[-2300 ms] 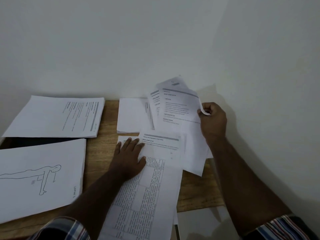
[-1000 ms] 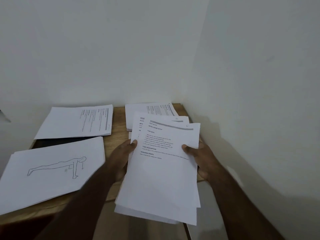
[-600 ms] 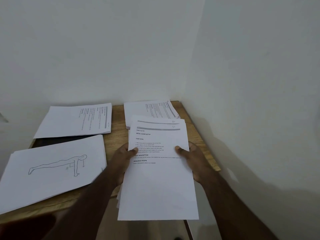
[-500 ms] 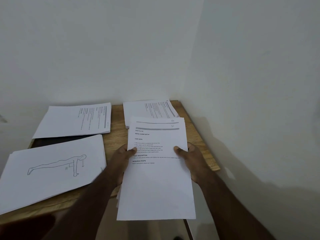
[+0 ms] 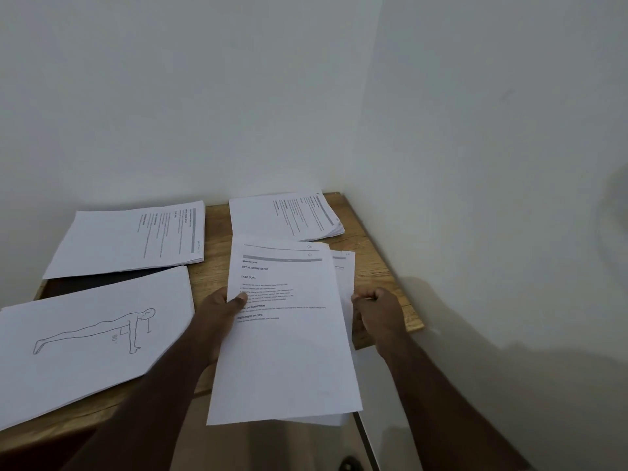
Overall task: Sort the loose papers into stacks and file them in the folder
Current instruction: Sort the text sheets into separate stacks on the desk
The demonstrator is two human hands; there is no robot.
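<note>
I hold a bundle of printed sheets above the near right part of the wooden table. My left hand grips its left edge, thumb on the top page. My right hand pinches the right edge of a lower sheet, which sticks out to the right of the top page. A text stack lies at the back left and another text stack at the back right. A stack topped by a push-up line drawing lies at the front left. A dark folder shows partly between the left stacks.
The table sits in a corner, with white walls close behind it and on its right. The held bundle overhangs the table's front edge, and the floor shows below it.
The loose sheets were gathered off the table into a bundle held by both hands. In the last half second my right hand slid off the top page and now pinches a lower sheet, pulled rightward.
</note>
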